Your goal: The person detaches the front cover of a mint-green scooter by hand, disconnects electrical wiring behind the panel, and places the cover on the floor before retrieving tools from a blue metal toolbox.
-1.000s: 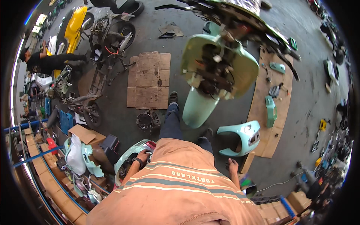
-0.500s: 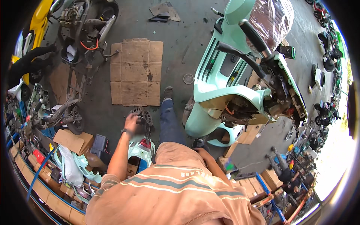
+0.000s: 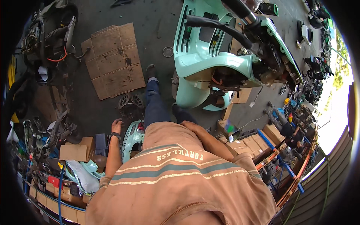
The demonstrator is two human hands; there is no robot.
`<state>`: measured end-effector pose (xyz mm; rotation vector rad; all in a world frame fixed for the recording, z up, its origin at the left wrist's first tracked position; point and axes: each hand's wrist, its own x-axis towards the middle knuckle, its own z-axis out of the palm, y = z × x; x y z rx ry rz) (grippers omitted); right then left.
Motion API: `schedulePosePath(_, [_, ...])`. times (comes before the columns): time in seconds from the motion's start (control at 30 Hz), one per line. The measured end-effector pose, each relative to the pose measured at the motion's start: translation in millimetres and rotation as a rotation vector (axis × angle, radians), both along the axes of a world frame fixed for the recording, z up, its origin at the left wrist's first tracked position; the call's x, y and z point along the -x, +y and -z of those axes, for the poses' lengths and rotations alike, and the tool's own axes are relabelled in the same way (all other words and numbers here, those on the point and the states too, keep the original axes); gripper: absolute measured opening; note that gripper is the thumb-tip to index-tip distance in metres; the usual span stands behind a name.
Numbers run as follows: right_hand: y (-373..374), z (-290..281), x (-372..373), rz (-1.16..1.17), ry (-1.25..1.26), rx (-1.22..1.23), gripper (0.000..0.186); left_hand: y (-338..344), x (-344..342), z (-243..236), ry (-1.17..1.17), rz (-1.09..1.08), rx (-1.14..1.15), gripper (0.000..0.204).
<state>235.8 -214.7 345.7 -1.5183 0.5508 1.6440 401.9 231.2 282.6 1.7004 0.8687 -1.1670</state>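
My left hand [image 3: 117, 125], with a dark band at the wrist, hangs beside a mint-green body panel [image 3: 129, 139] with a red tail light [image 3: 141, 128]. Its fingers are loosely bent and apart, and nothing shows in them. Just beyond lies a black part with two round openings [image 3: 130, 103], not touched by the hand. My right hand [image 3: 189, 126] rests flat against my thigh at the shirt's hem, its fingertips partly hidden. Ahead on the right stands a mint-green scooter [image 3: 210, 62], partly stripped, with its black handlebar bare.
Flattened cardboard [image 3: 114, 62] lies on the floor ahead. At left is a bare motorcycle frame [image 3: 56, 86]. Cardboard boxes [image 3: 77, 150] and a shelf with a blue post [image 3: 61, 195] stand lower left. Another person [image 3: 282, 119] is at the right near racks.
My left hand has drawn back from the black part toward my body. The view has turned, so the cardboard and scooter sit further left. My right hand stays near my thigh.
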Motion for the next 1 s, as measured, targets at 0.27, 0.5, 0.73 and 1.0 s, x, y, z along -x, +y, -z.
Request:
schedulePosePath(0.27, [5,-18,-4,0.174,-0.1,0.224,0.041,10,-26,20,0.009,0.139,-0.002,0.027])
schedulePosePath(0.5, [-65,-38,62,0.882,-0.464,0.753,0.035,-108,-75,11,-0.126,0.194,0.137,0.03])
schedulePosePath(0.73, [-110,-29,165,1.073,-0.485,0.676,0.033,-172,-19,-13,-0.315,0.194,0.176,0.03])
schedulePosePath(1.0, [-145,47,362,1.267,-0.196,0.577,0.03,-366,44,-92,-1.101,0.644,0.265,0.033])
